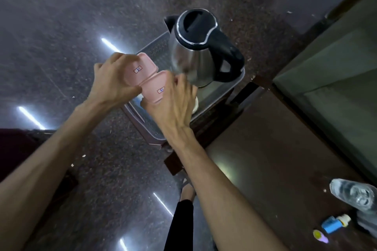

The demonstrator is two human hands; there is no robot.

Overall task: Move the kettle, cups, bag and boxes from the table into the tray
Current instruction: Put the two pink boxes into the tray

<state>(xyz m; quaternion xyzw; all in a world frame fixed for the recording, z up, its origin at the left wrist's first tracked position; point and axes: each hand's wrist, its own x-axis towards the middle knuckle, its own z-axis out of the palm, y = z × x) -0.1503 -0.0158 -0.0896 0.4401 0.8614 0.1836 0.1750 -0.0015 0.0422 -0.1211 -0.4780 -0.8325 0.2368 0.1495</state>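
The two pink cups (145, 79) hang upside down over the grey tray (152, 136), one clamped in the fingers of our left hand (111, 79), the other in our right hand (173, 100). The kettle (199, 47) already stands in the tray's far part. We should lower the cups level onto the bare near part, clear of the kettle, before letting go.

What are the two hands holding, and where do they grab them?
Each hand holds a pink cup upside down over the tray. The left hand wraps the side of one pink cup; the right hand grips the side of the other pink cup.
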